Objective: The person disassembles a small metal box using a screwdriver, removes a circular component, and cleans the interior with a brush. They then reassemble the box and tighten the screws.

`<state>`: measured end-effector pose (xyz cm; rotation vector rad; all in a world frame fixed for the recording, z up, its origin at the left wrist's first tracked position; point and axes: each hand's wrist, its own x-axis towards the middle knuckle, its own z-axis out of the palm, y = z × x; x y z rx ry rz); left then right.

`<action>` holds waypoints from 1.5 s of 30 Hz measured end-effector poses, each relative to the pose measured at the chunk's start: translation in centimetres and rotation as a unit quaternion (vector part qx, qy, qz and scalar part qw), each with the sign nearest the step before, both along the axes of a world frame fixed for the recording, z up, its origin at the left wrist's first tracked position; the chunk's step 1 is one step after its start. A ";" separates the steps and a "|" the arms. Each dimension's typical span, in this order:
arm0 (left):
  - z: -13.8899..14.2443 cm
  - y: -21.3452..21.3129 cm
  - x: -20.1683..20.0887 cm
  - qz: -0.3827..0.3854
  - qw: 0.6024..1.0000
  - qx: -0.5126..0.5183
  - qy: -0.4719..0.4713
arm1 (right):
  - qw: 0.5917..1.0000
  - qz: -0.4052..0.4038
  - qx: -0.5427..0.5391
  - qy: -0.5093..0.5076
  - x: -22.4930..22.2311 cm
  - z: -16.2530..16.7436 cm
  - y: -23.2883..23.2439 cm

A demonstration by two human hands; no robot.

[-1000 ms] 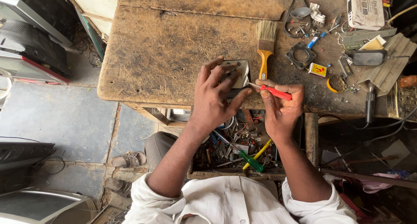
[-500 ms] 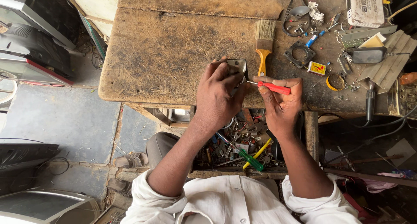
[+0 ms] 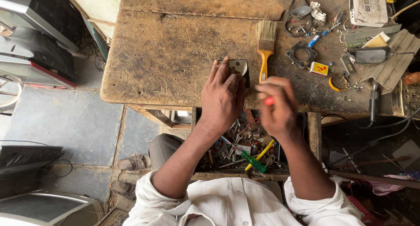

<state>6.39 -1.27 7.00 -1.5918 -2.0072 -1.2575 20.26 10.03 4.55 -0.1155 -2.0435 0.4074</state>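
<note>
Left hand (image 3: pixel 224 99) on phone (image 3: pixel 239 67) — right hand (image 3: pixel 276 104), red screwdriver (image 3: pixel 268 101).

Worktop: worn, scratched wooden worktop (image 3: pixel 175 64), edges rounded and chipped.
Floor: grey concrete slabs (image 3: pixel 65 121), cracked and dusty, at left.
Furniture: open drawer (image 3: pixel 245 147) of mixed parts beneath the worktop.
Left side: stacked old television sets (image 3: pixel 35 42).
Light: soft, even daylight.

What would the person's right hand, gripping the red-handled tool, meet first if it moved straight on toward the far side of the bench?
Probably the wooden-handled paintbrush with pale bristles, lying just beyond the right hand on the worn wooden bench; depth is unclear and the hand is blurred.
</note>
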 end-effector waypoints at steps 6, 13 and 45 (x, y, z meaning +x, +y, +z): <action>-0.1 -0.4 0.0 -0.003 1.000 -0.008 -0.024 | 0.995 -0.027 0.017 -0.100 -0.1 -0.1 -1.2; 0.0 -0.2 -0.1 0.004 0.994 -0.015 -0.110 | 0.994 -0.061 0.043 -0.083 -1.0 0.6 -1.5; -2.9 -0.3 -3.8 -0.119 0.788 0.194 -0.572 | 0.980 -0.092 0.088 -0.152 -0.9 0.8 -1.6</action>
